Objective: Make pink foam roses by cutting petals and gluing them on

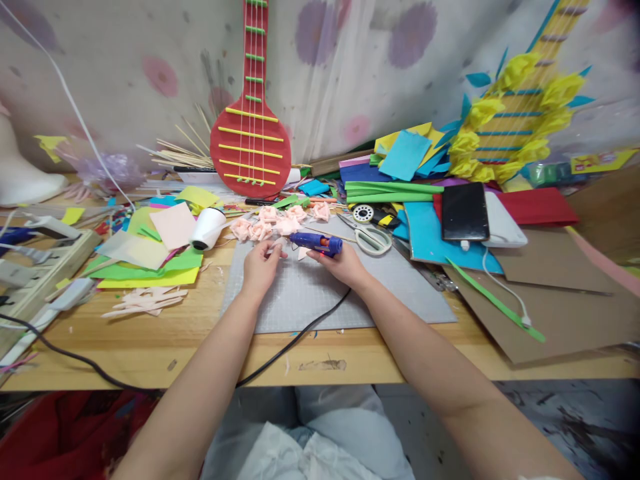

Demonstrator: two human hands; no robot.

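My right hand (347, 265) is wrapped round a blue hot glue gun (315, 243), its nozzle pointing left toward my other hand. With thumb and fingers pinched together, my left hand (261, 267) is just left of the nozzle; whatever it holds is mostly hidden and too small to name. A small pale pink paper piece (302, 253) shows below the glue gun. Beyond both hands lie several pink paper roses (261, 230). Under them is a grey cutting mat (300, 307), with the gun's black cord (305, 331) running across it.
Scissors (371, 239) and a roll of tape (363, 213) lie right of the roses. Coloured paper sheets (150, 263) and pink strips (145, 301) are at left, near a power strip (45, 280). A red paper lute (251, 143) stands behind; a phone (465, 212) rests at right.
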